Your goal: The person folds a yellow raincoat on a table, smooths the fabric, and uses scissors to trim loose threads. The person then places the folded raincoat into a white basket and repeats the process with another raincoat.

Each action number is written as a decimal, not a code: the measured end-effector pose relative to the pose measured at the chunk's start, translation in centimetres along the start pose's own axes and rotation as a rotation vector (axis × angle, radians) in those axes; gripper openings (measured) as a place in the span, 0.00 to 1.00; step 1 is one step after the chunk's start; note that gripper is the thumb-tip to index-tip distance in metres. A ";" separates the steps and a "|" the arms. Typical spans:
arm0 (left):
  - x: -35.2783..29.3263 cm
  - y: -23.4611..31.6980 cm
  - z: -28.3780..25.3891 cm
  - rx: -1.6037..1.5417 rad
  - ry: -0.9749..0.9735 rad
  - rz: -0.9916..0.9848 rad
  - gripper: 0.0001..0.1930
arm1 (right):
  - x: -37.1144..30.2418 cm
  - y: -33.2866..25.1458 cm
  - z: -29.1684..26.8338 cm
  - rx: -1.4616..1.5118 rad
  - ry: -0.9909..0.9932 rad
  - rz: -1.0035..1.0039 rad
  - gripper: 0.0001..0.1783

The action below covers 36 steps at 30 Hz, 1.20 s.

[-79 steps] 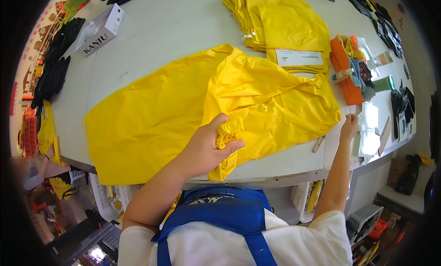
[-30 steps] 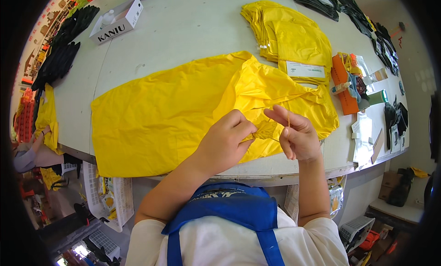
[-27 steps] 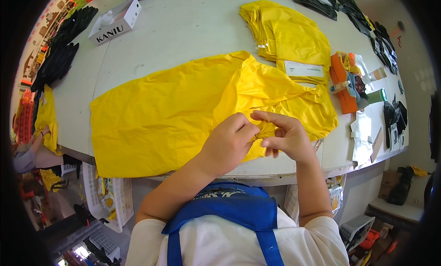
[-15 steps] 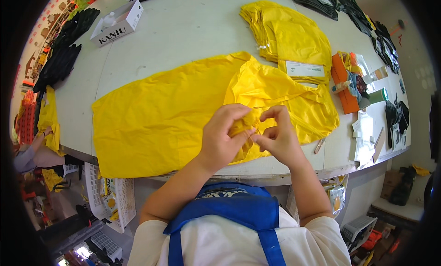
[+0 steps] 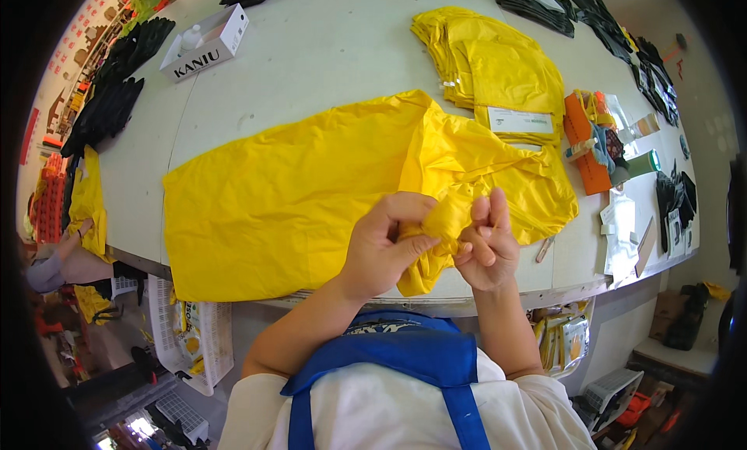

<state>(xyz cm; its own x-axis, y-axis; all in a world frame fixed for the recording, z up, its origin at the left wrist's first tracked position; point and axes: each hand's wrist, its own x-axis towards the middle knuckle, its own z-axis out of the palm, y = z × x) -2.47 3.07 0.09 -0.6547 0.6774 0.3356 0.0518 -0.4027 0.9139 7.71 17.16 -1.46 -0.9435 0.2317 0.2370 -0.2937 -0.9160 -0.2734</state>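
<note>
A big yellow garment [image 5: 288, 209] of smooth, thin fabric lies spread across the table in front of me. My left hand [image 5: 377, 244] is closed around a bunched part of it, and the gathered yellow fabric [image 5: 449, 217] bulges up between my two hands. Against the right side of that bunch is my right hand [image 5: 490, 252], palm turned up. Two of its fingers point upward, while the thumb and the other fingers curl in at the fabric. Whatever thin thing those curled fingers may hold is too small to make out.
Folded yellow garments [image 5: 513, 69] with a white label are stacked beyond. On the right stands an orange box [image 5: 587, 150] of small items; a small tool [image 5: 545, 250] lies near the edge. A white box [image 5: 204, 49] and black gloves [image 5: 105, 115] sit left. Another person's hand [image 5: 84, 226] touches yellow fabric.
My right hand has turned palm up and raised two fingers; before, it pinched a thin strand beside the bunch. The bunched fabric now stands out more between my hands.
</note>
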 end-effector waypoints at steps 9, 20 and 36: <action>0.0 0.7 0.0 0.592 -0.137 0.295 0.25 | 2.0 -1.6 3.6 -1.619 0.044 0.214 0.32; -0.1 0.9 -0.4 -0.408 0.013 -0.457 0.14 | 0.6 -0.7 2.4 -1.429 0.175 -0.064 0.21; -6.6 -1.4 -20.4 -0.122 0.850 -0.607 0.18 | 8.3 -11.0 -18.5 -2.251 0.499 0.030 0.27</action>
<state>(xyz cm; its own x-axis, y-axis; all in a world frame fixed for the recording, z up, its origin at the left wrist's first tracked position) -13.60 -13.38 -8.03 -0.8613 0.1504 -0.4854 -0.5080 -0.2314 0.8297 0.28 35.19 -13.73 -0.7967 0.5874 0.1425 0.4054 0.6942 -0.5947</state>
